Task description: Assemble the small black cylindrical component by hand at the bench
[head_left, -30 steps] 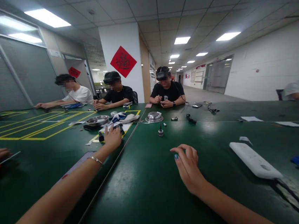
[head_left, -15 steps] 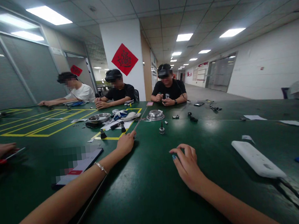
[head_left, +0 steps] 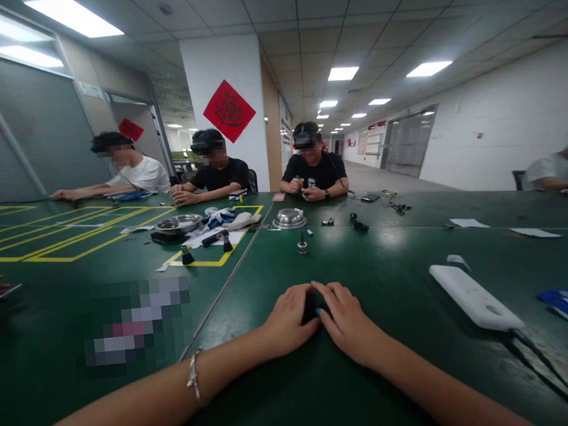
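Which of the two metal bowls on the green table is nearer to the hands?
The right bowl, almost straight ahead of the left hand and right hand; the other bowl sits farther left, near the blue-and-white cloth.

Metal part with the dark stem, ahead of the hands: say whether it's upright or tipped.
Upright: the metal part stands on the table, wider end down, dark stem pointing up.

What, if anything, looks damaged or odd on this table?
The green tabletop looks scuffed and speckled beside the black cable, right of the right hand, unlike its smoother middle. At left, a pixelated patch hides some detail. Nothing appears spilled.
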`<move>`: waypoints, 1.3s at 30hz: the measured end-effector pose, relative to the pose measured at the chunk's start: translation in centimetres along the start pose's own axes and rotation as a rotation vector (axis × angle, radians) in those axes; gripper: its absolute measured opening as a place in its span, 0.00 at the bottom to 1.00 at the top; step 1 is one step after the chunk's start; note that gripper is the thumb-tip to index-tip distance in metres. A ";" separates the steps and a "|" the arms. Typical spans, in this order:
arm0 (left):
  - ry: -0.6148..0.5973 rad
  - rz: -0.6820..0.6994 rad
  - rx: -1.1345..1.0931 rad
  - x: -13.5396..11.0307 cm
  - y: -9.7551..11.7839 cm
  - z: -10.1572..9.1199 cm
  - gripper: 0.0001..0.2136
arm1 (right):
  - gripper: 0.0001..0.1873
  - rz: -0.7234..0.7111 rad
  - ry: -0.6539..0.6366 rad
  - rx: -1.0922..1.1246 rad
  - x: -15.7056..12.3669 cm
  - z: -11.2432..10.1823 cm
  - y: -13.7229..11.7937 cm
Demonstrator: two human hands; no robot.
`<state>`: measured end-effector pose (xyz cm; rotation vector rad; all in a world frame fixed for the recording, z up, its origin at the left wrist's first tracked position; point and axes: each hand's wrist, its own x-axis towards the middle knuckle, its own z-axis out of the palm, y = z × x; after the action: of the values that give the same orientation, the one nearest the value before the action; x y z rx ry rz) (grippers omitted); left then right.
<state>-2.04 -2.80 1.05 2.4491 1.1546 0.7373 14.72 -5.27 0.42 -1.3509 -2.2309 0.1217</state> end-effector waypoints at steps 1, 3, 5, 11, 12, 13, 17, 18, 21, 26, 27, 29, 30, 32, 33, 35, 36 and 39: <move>0.027 -0.016 0.004 -0.1 -0.2 -0.2 0.22 | 0.25 0.033 0.008 -0.053 0.0 0.1 0.1; 0.070 -0.044 0.010 -0.2 -0.5 -0.6 0.20 | 0.26 0.085 0.018 -0.163 0.0 0.0 0.4; 0.074 -0.050 0.008 -0.2 -0.6 -0.8 0.16 | 0.28 0.112 0.004 -0.251 0.0 -0.6 0.7; 0.021 -0.053 -0.003 -0.3 -0.2 -1.2 0.11 | 0.34 0.125 -0.297 -0.183 0.7 -4.3 2.0; 0.015 -0.052 -0.004 -0.3 -0.2 -1.2 0.10 | 0.31 0.120 -0.349 -0.101 0.7 -4.7 2.4; 0.009 -0.051 -0.005 -0.3 -0.3 -1.2 0.10 | 0.28 0.119 -0.395 -0.018 0.7 -5.0 2.9; -0.013 -0.037 -0.016 -0.2 -0.6 -1.3 0.09 | 0.13 0.082 -0.413 0.102 0.7 -5.1 4.6; -0.022 -0.031 -0.023 -0.1 -0.6 -1.3 0.09 | 0.11 0.069 -0.387 0.092 0.7 -5.1 4.9; -0.061 -0.011 -0.043 -0.1 -0.7 -1.3 0.09 | 0.09 0.065 -0.275 0.072 0.8 -4.9 5.2; -0.076 -0.011 -0.043 0.0 -0.5 -1.3 0.10 | 0.12 0.105 0.104 0.201 1.4 -4.0 4.0; -0.071 -0.010 -0.041 -0.1 -0.5 -1.3 0.10 | 0.13 0.094 0.195 0.241 1.5 -3.6 3.6; -0.065 -0.002 -0.035 -0.1 -0.5 -1.2 0.09 | 0.16 0.062 0.307 0.314 1.6 -2.5 2.7; -0.064 0.004 -0.032 0.0 -0.5 -1.1 0.09 | 0.16 0.043 0.311 0.341 1.6 -2.0 2.2; -0.053 0.011 -0.019 0.0 -0.6 -1.0 0.09 | 0.15 0.007 0.247 0.391 1.4 -1.0 1.4; -0.046 0.011 -0.011 0.0 -0.7 -0.9 0.09 | 0.14 -0.012 0.204 0.413 1.3 -0.7 1.2; -0.035 0.012 -0.003 0.0 -0.8 -0.8 0.09 | 0.14 -0.036 0.174 0.433 1.1 -0.5 0.8; -0.033 0.014 -0.002 0.0 -0.8 -0.7 0.09 | 0.14 -0.043 0.176 0.434 1.1 -0.5 0.8; -0.032 0.010 -0.014 0.0 -0.9 -0.6 0.09 | 0.13 -0.044 0.165 0.422 1.0 -0.8 0.6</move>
<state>-2.93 -2.25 1.04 2.4472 1.1227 0.7042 15.25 -4.24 1.34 -1.0417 -1.9564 0.4236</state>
